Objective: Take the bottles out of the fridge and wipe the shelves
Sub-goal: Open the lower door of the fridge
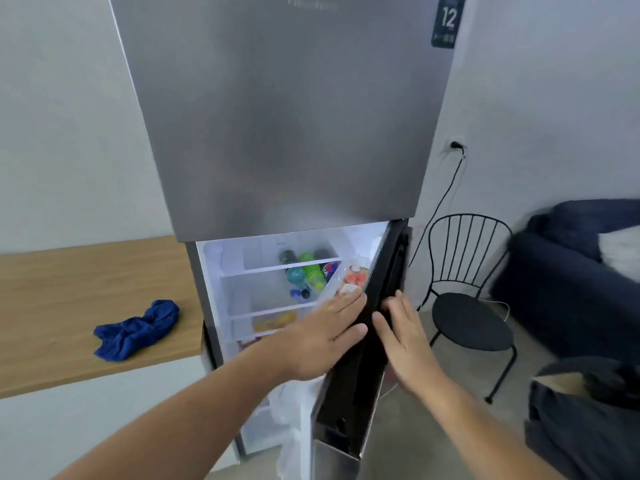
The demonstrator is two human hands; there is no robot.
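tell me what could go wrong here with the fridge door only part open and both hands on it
1. The lower door is only part open, so the left hand reaching past its edge could get pinched if the door swings back.
2. The bottles lie packed together on the shelf; pulling one may roll the others out.
3. The blue cloth sits on the wooden counter, beyond either hand, right hand included.

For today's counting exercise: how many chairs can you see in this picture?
1. A black metal chair stands on the floor right of the open fridge door, beside the dark sofa. Others may be out of view.
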